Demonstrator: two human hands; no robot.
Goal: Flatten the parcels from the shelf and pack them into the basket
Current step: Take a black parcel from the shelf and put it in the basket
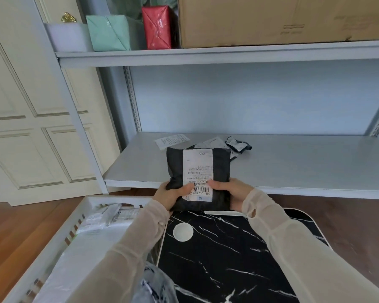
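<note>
A black parcel (219, 167) with a white shipping label is held between the lower shelf (293, 162) and the black marble table (228, 259). My left hand (169, 196) grips its lower left corner, thumb on the label. My right hand (232, 191) grips the lower right edge, thumb on the barcode. The white slatted basket (59, 235) stands at the lower left and holds several white and clear parcels (101, 219). More dark and grey parcels (239, 145) lie on the shelf behind the held one.
A loose paper slip (172, 141) lies on the lower shelf. The upper shelf carries a mint box (107, 33), a red wrapped box (157, 27) and a large cardboard carton (282, 18). A white disc (183, 231) sits on the table. Cream panelled doors stand left.
</note>
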